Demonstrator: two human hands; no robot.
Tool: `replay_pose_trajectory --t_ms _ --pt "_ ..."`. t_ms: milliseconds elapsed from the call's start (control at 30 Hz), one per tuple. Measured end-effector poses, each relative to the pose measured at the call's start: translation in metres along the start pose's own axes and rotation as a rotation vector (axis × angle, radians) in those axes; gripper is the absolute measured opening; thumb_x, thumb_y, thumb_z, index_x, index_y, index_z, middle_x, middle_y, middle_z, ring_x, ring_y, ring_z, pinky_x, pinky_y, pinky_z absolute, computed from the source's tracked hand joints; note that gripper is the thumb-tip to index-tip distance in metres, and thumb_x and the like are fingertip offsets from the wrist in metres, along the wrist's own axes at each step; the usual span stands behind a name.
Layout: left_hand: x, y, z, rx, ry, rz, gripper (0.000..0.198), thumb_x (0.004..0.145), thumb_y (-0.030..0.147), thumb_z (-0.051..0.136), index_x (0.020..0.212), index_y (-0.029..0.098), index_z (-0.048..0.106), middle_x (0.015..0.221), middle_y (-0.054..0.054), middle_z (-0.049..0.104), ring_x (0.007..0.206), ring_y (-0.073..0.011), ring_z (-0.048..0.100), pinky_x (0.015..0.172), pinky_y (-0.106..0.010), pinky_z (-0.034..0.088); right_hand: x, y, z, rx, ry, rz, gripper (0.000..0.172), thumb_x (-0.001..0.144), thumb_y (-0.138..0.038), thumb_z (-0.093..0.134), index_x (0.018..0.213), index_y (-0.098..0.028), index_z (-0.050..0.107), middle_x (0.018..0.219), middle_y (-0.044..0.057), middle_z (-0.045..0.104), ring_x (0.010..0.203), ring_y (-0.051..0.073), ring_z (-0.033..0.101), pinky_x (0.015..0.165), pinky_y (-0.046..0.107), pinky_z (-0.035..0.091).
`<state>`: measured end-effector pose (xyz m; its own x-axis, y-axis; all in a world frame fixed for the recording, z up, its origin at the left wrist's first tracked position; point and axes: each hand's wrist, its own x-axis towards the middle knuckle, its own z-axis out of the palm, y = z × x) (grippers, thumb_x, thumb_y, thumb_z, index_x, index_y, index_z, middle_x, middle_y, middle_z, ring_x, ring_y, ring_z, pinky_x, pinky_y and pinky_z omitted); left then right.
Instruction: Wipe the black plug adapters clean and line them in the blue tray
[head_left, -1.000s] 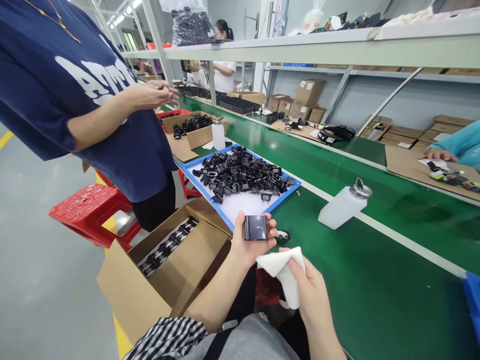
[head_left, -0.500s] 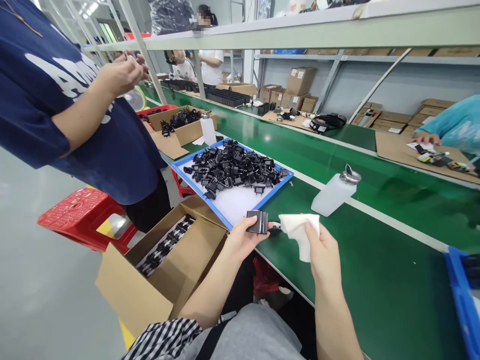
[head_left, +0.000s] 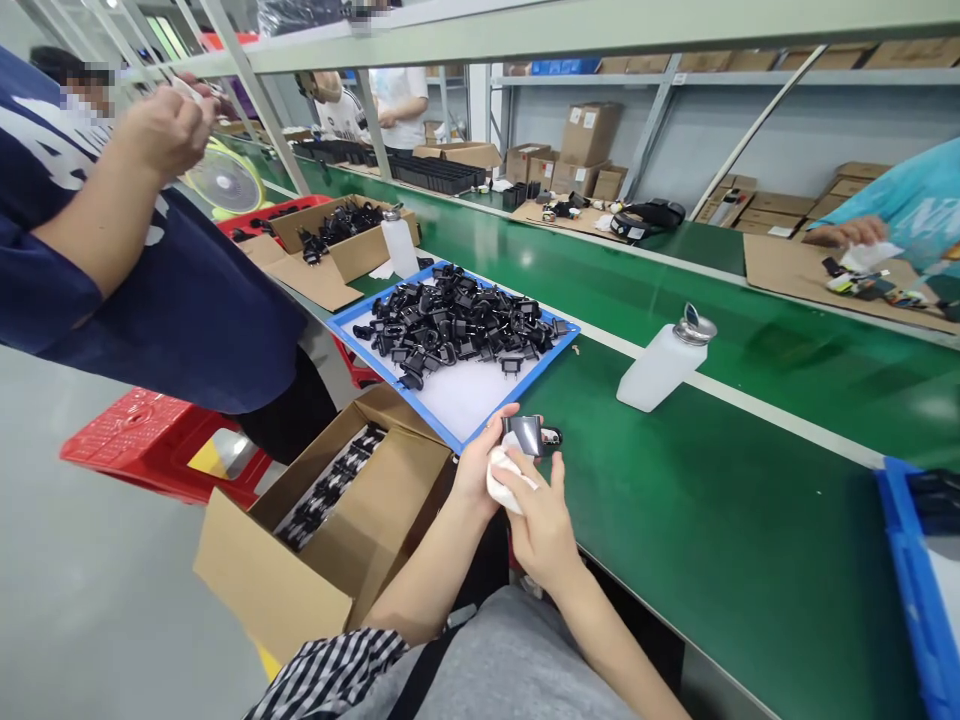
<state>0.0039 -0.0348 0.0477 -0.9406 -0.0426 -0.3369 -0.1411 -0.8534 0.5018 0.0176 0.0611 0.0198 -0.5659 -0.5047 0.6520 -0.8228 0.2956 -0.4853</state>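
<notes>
Wiping seems to be the present step: the right hand (head_left: pixel 541 522) grasps a bunched white cloth (head_left: pixel 507 490) at the lower edge of the glossy black device (head_left: pixel 528 432), which the left hand (head_left: pixel 477 464) holds. Ahead of the left hand is a blue tray (head_left: pixel 471 398) with black plugs (head_left: pixel 463 322); to the right of the right hand, farther off, is a white bottle (head_left: pixel 654 374). The next stroke, I judge, calls for a steady left hold

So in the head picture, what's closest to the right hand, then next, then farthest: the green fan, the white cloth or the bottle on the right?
1. White cloth: held in the right hand.
2. Bottle: on the green surface, ahead and right.
3. Green fan: far back, left.
</notes>
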Motion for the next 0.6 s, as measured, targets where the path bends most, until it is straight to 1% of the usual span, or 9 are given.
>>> replay_pose_trajectory --t_ms 33,100,200,233,267,333,467,533,600 --pt "0.0 0.001 -0.001 0.006 -0.006 0.011 0.019 0.079 0.025 0.035 0.093 0.018 0.046 0.084 -0.008 0.059 0.07 -0.0183 0.058 0.058 -0.028 0.044 -0.003 -0.001 -0.007 0.038 -0.033 0.041 0.031 0.076 -0.009 0.035 0.101 -0.016 0.05 0.108 0.011 0.054 0.101 0.02 0.048 0.096 0.049 0.01" --pt "0.0 0.002 -0.002 -0.005 -0.048 0.039 0.019 0.079 0.025 0.036 0.093 0.018 0.046 0.088 -0.01 0.059 0.073 -0.0189 0.058 0.059 -0.028 0.044 -0.005 0.0 -0.027 0.117 -0.017 0.221 0.028 0.077 -0.013 0.035 0.099 -0.018 0.052 0.101 0.007 0.059 0.089 0.019 0.055 0.094 0.047 0.022" --pt "-0.002 0.0 0.0 -0.033 -0.149 0.056 0.02 0.076 0.027 0.041 0.094 0.018 0.046 0.091 -0.011 0.058 0.077 -0.0197 0.057 0.062 -0.028 0.043 0.004 0.002 -0.052 0.127 0.238 0.613 0.025 0.079 -0.023 0.036 0.097 -0.018 0.054 0.091 0.005 0.062 0.077 0.018 0.059 0.075 0.036 0.043" --pt "-0.003 -0.001 0.001 -0.035 -0.175 0.057 0.021 0.076 0.027 0.043 0.094 0.018 0.047 0.091 -0.011 0.058 0.078 -0.0198 0.057 0.063 -0.028 0.043 0.009 0.004 -0.055 0.101 0.341 0.693 0.026 0.079 -0.025 0.037 0.097 -0.018 0.054 0.092 0.005 0.062 0.078 0.018 0.058 0.071 0.033 0.045" --pt "-0.004 -0.002 0.001 -0.033 -0.195 0.057 0.021 0.075 0.027 0.044 0.093 0.017 0.047 0.091 -0.011 0.058 0.079 -0.0199 0.057 0.063 -0.028 0.043 0.014 0.005 -0.055 0.072 0.423 0.712 0.026 0.079 -0.025 0.037 0.098 -0.017 0.054 0.095 0.006 0.061 0.082 0.019 0.057 0.069 0.032 0.045" --pt "-0.005 -0.006 0.003 -0.023 -0.208 0.059 0.021 0.074 0.028 0.046 0.092 0.017 0.049 0.088 -0.009 0.059 0.078 -0.0187 0.057 0.063 -0.027 0.043 0.02 0.006 -0.045 0.019 0.475 0.591 0.027 0.079 -0.022 0.037 0.103 -0.018 0.051 0.102 0.007 0.058 0.093 0.02 0.053 0.077 0.033 0.042" --pt "-0.007 -0.011 0.002 -0.021 -0.171 0.078 0.017 0.072 0.024 0.048 0.088 0.017 0.052 0.081 -0.005 0.06 0.074 -0.0155 0.057 0.068 -0.026 0.042 0.013 0.003 -0.008 -0.087 0.289 0.092 0.036 0.076 -0.01 0.035 0.111 -0.017 0.044 0.109 0.012 0.053 0.105 0.021 0.044 0.093 0.045 0.023" --pt "-0.007 -0.011 0.002 -0.005 -0.153 0.062 0.017 0.073 0.026 0.047 0.088 0.017 0.051 0.082 -0.005 0.06 0.075 -0.017 0.057 0.07 -0.029 0.042 0.001 -0.001 0.003 -0.1 0.205 -0.008 0.037 0.075 -0.007 0.035 0.11 -0.014 0.043 0.11 0.015 0.052 0.105 0.022 0.045 0.095 0.05 0.012" --pt "-0.008 -0.008 0.001 0.013 -0.131 0.047 0.019 0.074 0.027 0.045 0.089 0.017 0.05 0.083 -0.007 0.06 0.075 -0.0185 0.057 0.069 -0.031 0.042 -0.009 -0.006 0.002 -0.049 0.153 0.0 0.036 0.075 -0.006 0.034 0.108 -0.015 0.044 0.11 0.015 0.052 0.102 0.021 0.047 0.095 0.052 0.007"
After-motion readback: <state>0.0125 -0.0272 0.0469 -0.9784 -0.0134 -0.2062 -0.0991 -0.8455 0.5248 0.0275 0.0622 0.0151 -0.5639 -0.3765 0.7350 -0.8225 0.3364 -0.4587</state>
